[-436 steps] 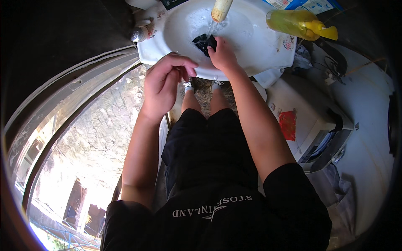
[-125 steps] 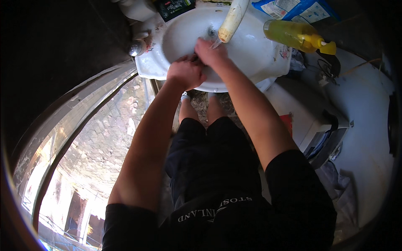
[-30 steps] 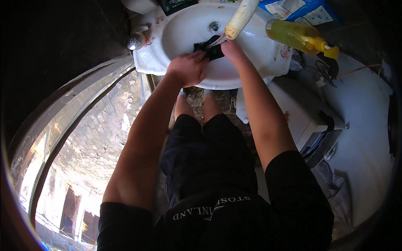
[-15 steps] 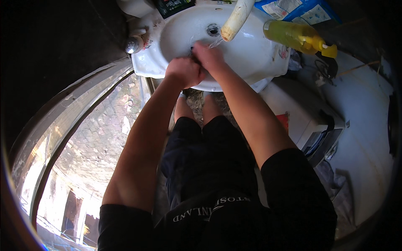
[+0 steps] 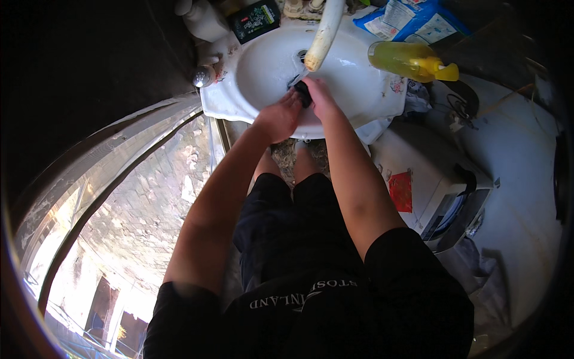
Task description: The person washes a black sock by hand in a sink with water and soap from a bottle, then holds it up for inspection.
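Observation:
Over the white washbasin [image 5: 263,69], both hands have hold of a small black object [image 5: 303,94], wet and soft-looking; its kind is not clear. My left hand [image 5: 281,118] presses straight fingers against its left side. On the other side, my right hand [image 5: 321,99] grips it with the thumb and fingers. Water runs from a white pipe spout [image 5: 324,43] just above the hands and falls onto the object. The drain [image 5: 302,55] shows partly behind the spout.
On the basin's right rim lies a yellow-green pump bottle [image 5: 403,60], near a blue packet [image 5: 406,21]. A black box [image 5: 254,22], a white bottle [image 5: 203,21] and a silver-topped shaker [image 5: 204,76] stand at the left. A washing machine [image 5: 424,173] is at the right.
My hands have shifted slightly right and apart, so the black object now shows between them. My left hand has gone from a closed fist to straighter fingers. The view has tilted a little.

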